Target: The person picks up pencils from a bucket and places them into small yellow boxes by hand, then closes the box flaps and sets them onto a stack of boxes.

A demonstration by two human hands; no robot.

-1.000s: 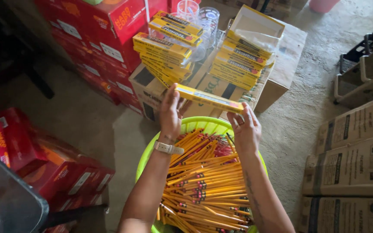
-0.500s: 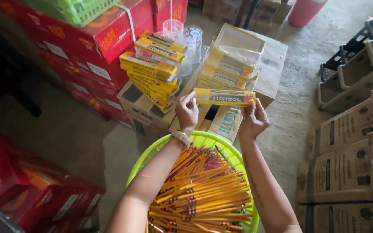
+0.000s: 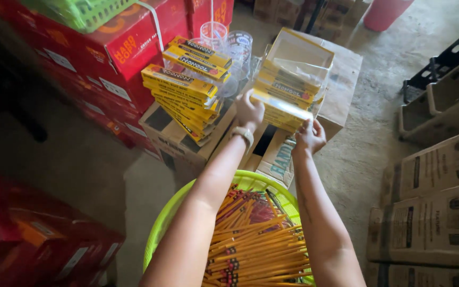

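Far left: red cartons (image 3: 128, 42) stacked, green basket (image 3: 81, 10) on top. Centre-left: yellow pencil boxes (image 3: 184, 93) piled on a brown carton (image 3: 173, 141). Left hand (image 3: 249, 110), w/ wristwatch (image 3: 243, 134), and right hand (image 3: 309, 137) each grip one end of a flat yellow pencil box (image 3: 281, 106), held vs. front of right-hand stack (image 3: 288, 87). Near centre: lime basin (image 3: 173, 218) full of loose pencils (image 3: 256, 242). Right: brown cartons (image 3: 431, 212) on floor.
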